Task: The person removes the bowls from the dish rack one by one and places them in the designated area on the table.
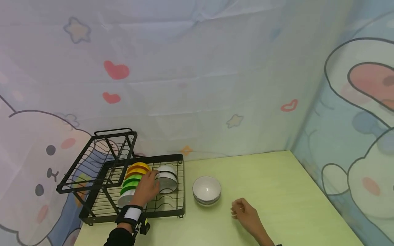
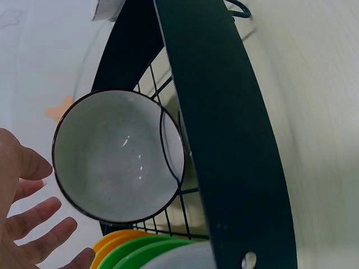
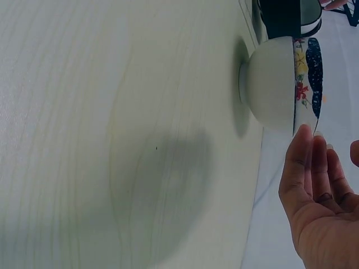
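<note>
My left hand [image 1: 147,190] is over the black dish rack [image 1: 184,184], between two rows of bowls. In the left wrist view its fingers [image 2: 42,216] are spread, with the fingertips close to the dark rim of a white bowl [image 2: 115,159] standing on edge in the wires. Another white bowl [image 1: 166,168] stands behind it. Beside the hand is a row of orange bowls [image 1: 137,166], green bowls [image 1: 130,184] and a white bowl [image 1: 125,199]. My right hand [image 1: 246,216] hovers above the table, fingers loosely bent and holding nothing, near a white flower-patterned bowl [image 3: 272,84].
On the pale table [image 1: 261,177], the patterned bowl sits upright to the right of the rack. An upper wire shelf [image 1: 101,160] rises over the rack's left side. A printed cloth [image 1: 197,85] hangs behind the table and along its right side.
</note>
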Tool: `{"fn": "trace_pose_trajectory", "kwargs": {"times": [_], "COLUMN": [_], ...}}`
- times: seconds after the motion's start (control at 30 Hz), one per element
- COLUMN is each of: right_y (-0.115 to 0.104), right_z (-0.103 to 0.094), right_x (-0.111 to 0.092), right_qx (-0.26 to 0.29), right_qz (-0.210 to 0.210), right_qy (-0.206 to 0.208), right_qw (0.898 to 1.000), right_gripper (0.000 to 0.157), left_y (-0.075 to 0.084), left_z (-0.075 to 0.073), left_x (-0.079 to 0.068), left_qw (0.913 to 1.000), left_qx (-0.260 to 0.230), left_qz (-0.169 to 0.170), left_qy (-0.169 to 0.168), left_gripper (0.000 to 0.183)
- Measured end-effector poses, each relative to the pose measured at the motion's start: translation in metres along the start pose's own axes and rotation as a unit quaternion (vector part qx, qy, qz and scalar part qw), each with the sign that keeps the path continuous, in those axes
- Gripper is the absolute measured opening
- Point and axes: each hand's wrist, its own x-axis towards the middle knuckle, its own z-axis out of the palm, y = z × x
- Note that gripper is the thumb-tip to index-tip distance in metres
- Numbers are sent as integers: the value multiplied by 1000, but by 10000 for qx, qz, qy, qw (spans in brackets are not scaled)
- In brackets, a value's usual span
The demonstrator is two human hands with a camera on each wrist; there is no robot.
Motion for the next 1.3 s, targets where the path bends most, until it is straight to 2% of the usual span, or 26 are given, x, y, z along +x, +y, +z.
{"fn": "trace_pose_trajectory", "kwargs": {"times": [0.13, 0.33, 0.5, 0.63, 0.8, 0.93, 1.1, 1.3], "right_y": [0, 3, 8, 7, 7, 8, 9, 10], "right_z": [-2, -3, -3, -1, -1, -2, -6, -14], "right_x": [-1, -3, -5, -7, -8, -8, -8, -10], "right_qx": [10, 17, -92, -152, -219, -275, -212, -241], "right_qz": [52, 161, 194, 181, 135, 69, 77, 182], "right_qy": [36, -9, -44, -59, -84, -3, 65, 58], "right_qw": [10000, 9999, 9998, 9997, 9996, 9996, 9997, 9995], "right_gripper": [31, 28, 29, 30, 31, 31, 33, 26], "left_y": [-2, -2, -2, -4, -5, -6, -7, -12], "left_z": [10, 20, 23, 26, 33, 39, 46, 56], "left_x": [4, 8, 7, 8, 14, 17, 22, 30], "left_qw": [9997, 9992, 9993, 9998, 10000, 9990, 9973, 9965], "left_qx": [-56, -51, -95, -122, 42, 390, 648, 710], "left_qz": [-104, -233, -194, -114, 84, 193, 171, 27], "left_qy": [-225, -325, -296, -117, 31, -73, -299, -435], "left_gripper": [35, 38, 40, 40, 39, 41, 43, 44]}}
